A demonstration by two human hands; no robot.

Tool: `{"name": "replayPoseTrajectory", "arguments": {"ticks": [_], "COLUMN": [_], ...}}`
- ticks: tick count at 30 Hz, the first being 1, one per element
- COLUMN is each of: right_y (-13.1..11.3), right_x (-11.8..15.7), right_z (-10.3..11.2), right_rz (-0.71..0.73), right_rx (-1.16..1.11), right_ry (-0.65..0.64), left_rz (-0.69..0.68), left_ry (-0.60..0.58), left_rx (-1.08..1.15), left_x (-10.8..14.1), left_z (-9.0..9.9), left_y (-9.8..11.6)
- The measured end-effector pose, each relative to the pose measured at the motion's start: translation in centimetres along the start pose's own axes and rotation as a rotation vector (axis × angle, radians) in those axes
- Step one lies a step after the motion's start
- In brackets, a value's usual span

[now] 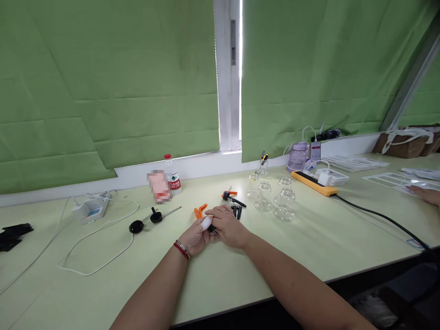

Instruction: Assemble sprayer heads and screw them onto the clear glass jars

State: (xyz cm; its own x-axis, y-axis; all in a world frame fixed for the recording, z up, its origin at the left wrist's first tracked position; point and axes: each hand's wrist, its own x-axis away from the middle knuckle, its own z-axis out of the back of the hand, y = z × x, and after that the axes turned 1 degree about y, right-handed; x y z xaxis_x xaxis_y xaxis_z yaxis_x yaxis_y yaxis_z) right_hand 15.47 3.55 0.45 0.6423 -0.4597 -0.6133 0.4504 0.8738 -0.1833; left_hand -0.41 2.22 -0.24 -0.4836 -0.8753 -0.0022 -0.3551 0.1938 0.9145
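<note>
My left hand (pixel 195 237) and my right hand (pixel 231 228) meet above the table, fingers closed round a small black part (pixel 212 228). Most of that part is hidden by the fingers, so its kind does not show. A white wrapping (pixel 206 223) covers the left thumb tip. Just beyond the hands lies an orange plastic piece (pixel 200 211), and black plastic pieces (pixel 239 211) lie by the right fingers. Farther back is a black and orange piece (pixel 229 196) with a thin rod. To the left lie two round black pieces (pixel 136 226), at least one with a metal rod.
Several clear glass jars (pixel 264 197) stand right of the hands, one behind holding screwdrivers (pixel 264 159). A yellow power strip (pixel 314 184) trails a black cable. A water bottle (pixel 173 176) and white cord (pixel 77 271) are left. Another person's hand (pixel 424 194) rests far right.
</note>
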Motion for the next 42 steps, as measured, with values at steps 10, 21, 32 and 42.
{"name": "replayPoseTrajectory", "arguments": {"ticks": [10, 21, 32, 42], "right_y": [0.3, 5.3, 7.6, 7.5], "right_x": [-0.1, 0.8, 2.1, 2.0], "right_z": [-0.1, 1.5, 1.5, 1.6], "right_rz": [0.015, -0.74, -1.244, -1.258], "right_rx": [-0.006, 0.051, 0.119, 0.139], "right_ry": [0.074, 0.207, 0.01, -0.021], "left_rz": [0.051, -0.065, -0.143, -0.171], "left_ry": [0.011, 0.306, 0.435, 0.445], "left_rx": [-0.22, -0.165, -0.104, -0.103], "left_x": [0.1, -0.6, -0.9, -1.1], "left_z": [0.7, 1.4, 1.7, 2.0], "left_y": [0.8, 1.1, 1.0, 0.8]}}
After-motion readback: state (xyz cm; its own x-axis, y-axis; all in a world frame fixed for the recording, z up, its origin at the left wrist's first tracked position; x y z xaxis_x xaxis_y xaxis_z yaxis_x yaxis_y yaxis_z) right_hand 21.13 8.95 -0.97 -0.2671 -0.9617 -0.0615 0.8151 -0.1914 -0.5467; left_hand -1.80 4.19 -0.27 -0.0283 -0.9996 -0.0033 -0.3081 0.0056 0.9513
